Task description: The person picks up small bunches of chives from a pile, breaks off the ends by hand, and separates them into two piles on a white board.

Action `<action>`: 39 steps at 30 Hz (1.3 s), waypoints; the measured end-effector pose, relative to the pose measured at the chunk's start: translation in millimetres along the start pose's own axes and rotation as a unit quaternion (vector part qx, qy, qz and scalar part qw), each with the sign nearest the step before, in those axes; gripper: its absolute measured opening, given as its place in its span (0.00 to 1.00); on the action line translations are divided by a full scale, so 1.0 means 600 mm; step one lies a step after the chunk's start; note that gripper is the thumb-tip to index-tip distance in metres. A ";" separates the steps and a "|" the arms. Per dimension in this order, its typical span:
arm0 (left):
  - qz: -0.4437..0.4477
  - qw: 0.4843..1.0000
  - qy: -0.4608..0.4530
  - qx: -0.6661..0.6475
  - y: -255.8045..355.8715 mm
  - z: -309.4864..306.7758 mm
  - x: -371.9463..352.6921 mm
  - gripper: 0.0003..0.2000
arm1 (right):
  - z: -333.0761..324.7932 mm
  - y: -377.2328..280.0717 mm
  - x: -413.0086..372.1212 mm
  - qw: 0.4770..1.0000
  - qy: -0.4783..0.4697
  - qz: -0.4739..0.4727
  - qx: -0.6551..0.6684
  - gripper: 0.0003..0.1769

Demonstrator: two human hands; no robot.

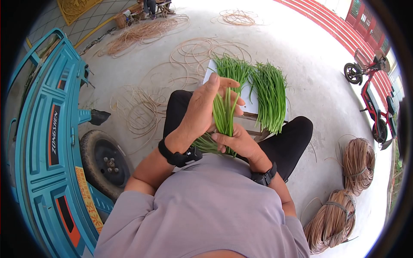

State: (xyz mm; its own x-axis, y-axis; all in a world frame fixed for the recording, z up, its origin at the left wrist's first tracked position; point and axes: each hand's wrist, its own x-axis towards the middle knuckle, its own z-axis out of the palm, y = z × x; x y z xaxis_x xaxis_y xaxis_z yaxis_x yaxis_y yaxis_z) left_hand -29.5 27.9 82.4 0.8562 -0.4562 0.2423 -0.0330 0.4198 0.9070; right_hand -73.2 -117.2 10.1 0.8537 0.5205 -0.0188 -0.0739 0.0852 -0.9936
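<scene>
My right hand is closed around the lower part of a small bunch of chive-like green stalks, held over my lap. My left hand is open beside the bunch, thumb pointing up and fingers stretched behind the stalks' upper ends. More loose stalks show below my left wrist, partly hidden by my arms. In front of my knees, two larger piles of the same greens lie side by side: a left pile and a right pile. Beneath them is a white board.
A blue vehicle with a black wheel stands at my left. Loose coils of cane-like strands lie on the concrete floor. Two tied bundles are at my right, near a red scooter. Part of a person shows far back.
</scene>
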 end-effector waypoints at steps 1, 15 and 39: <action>-0.001 1.000 0.006 -0.006 0.002 0.001 0.003 0.29 | 0.000 -0.004 0.000 1.000 0.002 -0.001 0.000 0.12; -0.028 0.993 -0.040 -0.109 0.006 0.011 0.028 0.26 | -0.006 -0.007 -0.001 0.999 0.022 -0.042 0.022 0.12; 0.219 0.939 0.070 -0.257 0.129 -0.101 -0.020 0.14 | -0.081 0.105 0.003 0.944 0.181 -0.119 -0.247 0.09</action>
State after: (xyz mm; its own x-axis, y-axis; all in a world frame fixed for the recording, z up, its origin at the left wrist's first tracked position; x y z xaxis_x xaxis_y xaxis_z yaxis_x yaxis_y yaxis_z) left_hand -10.9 113.4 129.1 0.8788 -0.0593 0.4735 -0.1756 0.8825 0.4363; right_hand -51.1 -152.1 -57.8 0.9425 0.2040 0.2648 0.3166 -0.2906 -0.9030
